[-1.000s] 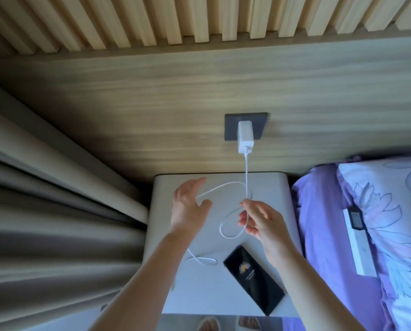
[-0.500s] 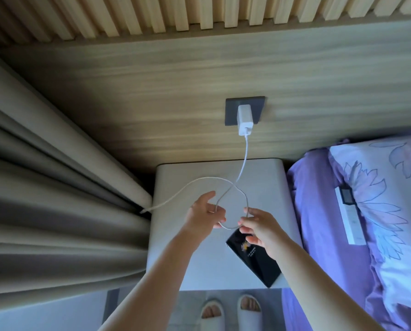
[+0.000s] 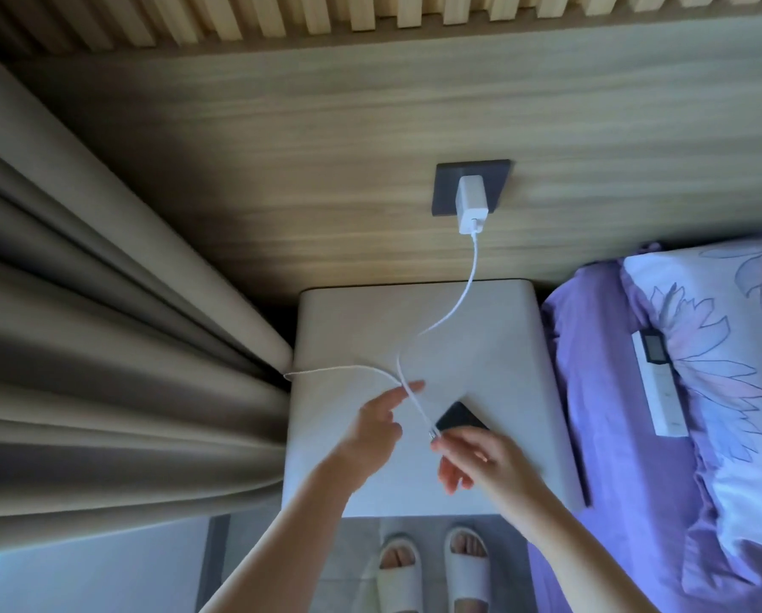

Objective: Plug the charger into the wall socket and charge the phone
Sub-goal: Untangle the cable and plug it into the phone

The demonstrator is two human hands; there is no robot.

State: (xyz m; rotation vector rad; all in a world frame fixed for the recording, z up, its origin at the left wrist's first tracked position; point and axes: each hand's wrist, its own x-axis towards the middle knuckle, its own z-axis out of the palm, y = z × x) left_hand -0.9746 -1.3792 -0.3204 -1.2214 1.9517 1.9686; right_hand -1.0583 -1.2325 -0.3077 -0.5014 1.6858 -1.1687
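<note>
A white charger [image 3: 472,205] sits plugged into the dark wall socket [image 3: 445,188] on the wooden panel. Its white cable [image 3: 470,283] hangs down over the nightstand, crosses itself, and one bend reaches left to the table's edge by the curtain. My right hand [image 3: 481,457] pinches the cable's connector end between fingertips, just left of the black phone [image 3: 456,419]. The phone lies on the nightstand, and my right hand covers most of it. My left hand [image 3: 375,429] hovers with fingers spread, its index finger touching the cable where it crosses.
The pale nightstand [image 3: 494,338] stands between a beige curtain [image 3: 105,347] on the left and a purple bed [image 3: 591,391] on the right. On the bed are a flowered pillow [image 3: 724,347] and a white remote-like device [image 3: 655,382]. White slippers [image 3: 432,568] show on the floor below.
The cable loop has been drawn out straighter. My right hand now grips the connector end near the phone, and my left hand has let go of the cable and opened.
</note>
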